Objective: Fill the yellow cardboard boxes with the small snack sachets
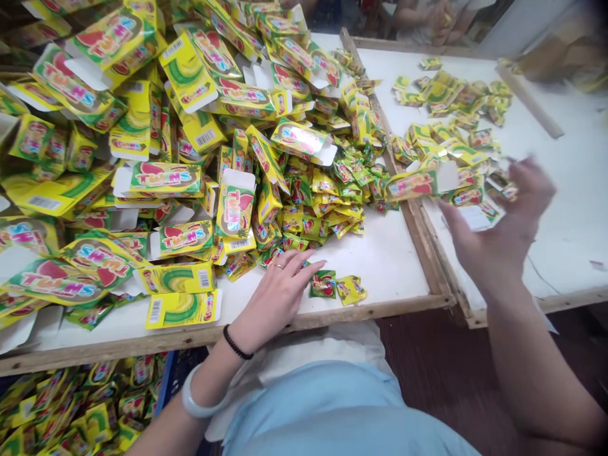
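Note:
My left hand (282,288) lies low over the white tabletop, fingers stretched out and nothing visibly gripped. Its fingertips are beside a small green candy packet (323,284), with a yellow candy packet (351,289) just right of that. Beyond them is a heap of small wrapped candies (308,212). My right hand (503,231), blurred by motion, is raised over the right-hand table with thumb and fingers apart. Left of its thumb, a blurred yellow-green candy box (412,185) with an end flap out appears over the wooden divider, apart from the hand.
A large pile of candy boxes (166,180) covers the left side. More boxes and packets (446,95) lie on the right table. Wooden strips (413,234) edge and divide the surfaces. A blue crate (166,386) of packets stands below left. Another person's hands (439,22) show at the back.

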Tool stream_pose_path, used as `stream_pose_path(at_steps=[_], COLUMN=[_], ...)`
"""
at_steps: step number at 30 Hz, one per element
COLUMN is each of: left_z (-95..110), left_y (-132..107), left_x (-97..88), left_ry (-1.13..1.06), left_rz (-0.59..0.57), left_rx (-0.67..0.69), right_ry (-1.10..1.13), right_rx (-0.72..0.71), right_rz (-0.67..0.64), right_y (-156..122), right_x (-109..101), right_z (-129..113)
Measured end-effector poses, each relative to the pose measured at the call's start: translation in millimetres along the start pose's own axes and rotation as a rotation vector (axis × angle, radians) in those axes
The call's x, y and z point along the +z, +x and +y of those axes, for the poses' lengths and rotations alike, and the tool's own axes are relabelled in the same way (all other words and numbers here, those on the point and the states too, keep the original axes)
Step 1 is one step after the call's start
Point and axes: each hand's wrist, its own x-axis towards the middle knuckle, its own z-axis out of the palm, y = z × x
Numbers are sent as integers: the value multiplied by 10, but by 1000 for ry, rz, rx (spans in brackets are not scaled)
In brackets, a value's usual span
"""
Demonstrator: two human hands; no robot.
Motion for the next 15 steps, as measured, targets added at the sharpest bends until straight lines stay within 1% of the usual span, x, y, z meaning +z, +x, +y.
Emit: stream_pose_path(at_steps=[1, 2, 4, 5, 6, 7, 9, 10, 12, 13, 15], left_z=[-66, -120, -190, -212, -230, -247, -282, -297, -308, -297, -236], left_y=[13, 23, 29, 26, 20, 12, -6, -14, -24, -24, -15], left_x=[-16, -24, -28, -31, -36, -46, -71, -83, -90, -80, -30], left_ry=[88, 155, 243, 267, 281, 290, 285, 260, 135, 36, -188], left_rz=[-42, -81, -125, -131, -131, -123, -78, -41, 56, 109, 212], left_rx=[8, 15, 18, 7, -15, -46, -120, -158, -247, -297, -399], right_ry=[-9, 9, 34, 34, 30, 34, 89, 133, 264, 368, 652], right_rx=[-5, -14, -53, -76, -92, -96, -69, -38, 84, 173, 328], right_rz=[-82, -234, -636, -792, -896, -953, -979, -962, -869, -805, -691], right_y=[-24, -89, -304, -426, -537, -627, -716, -717, -662, -625, -576], right_x=[38, 100, 273, 365, 449, 516, 583, 581, 530, 494, 442], right_z=[-19, -61, -167, -208, -232, -237, -207, -187, -187, -224, -384])
